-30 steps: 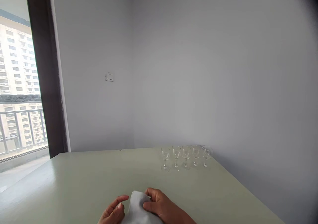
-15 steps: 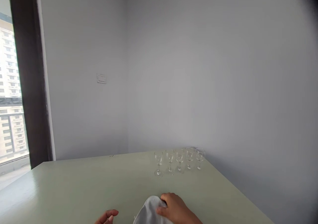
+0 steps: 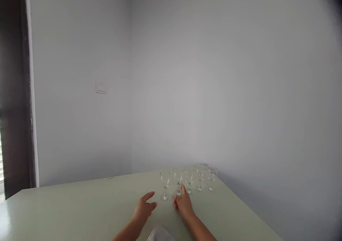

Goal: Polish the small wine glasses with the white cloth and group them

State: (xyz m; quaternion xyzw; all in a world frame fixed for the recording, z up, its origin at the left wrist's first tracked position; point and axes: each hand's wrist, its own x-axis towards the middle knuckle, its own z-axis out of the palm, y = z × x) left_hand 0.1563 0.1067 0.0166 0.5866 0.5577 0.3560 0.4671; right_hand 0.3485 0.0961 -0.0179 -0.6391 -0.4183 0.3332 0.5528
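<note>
Several clear stemmed glasses stand upright in a row on the pale green table. My left hand [image 3: 143, 209] reaches in from the lower left, its thumb and fingers apart and holding nothing. It is just short of the leftmost glass [image 3: 165, 180]. My right hand [image 3: 184, 202] is on the other side of that glass, thumb raised and fingers pointing left, with nothing seen in it. It partly covers the base of the second glass [image 3: 178, 177]; whether it touches that glass I cannot tell. A grey-white cloth [image 3: 160, 234] shows at the bottom edge, near my forearms.
The table [image 3: 80, 212] meets grey walls at the back and right. Further right in the row are the third glass [image 3: 189, 176], a fourth glass [image 3: 200, 173] and a last glass [image 3: 212, 172] by the right-hand wall. A switch plate [image 3: 101, 88] is on the left wall.
My right hand has let go of the cloth and moved forward to the glasses. My left hand has come forward and right. The view has turned slightly right and up.
</note>
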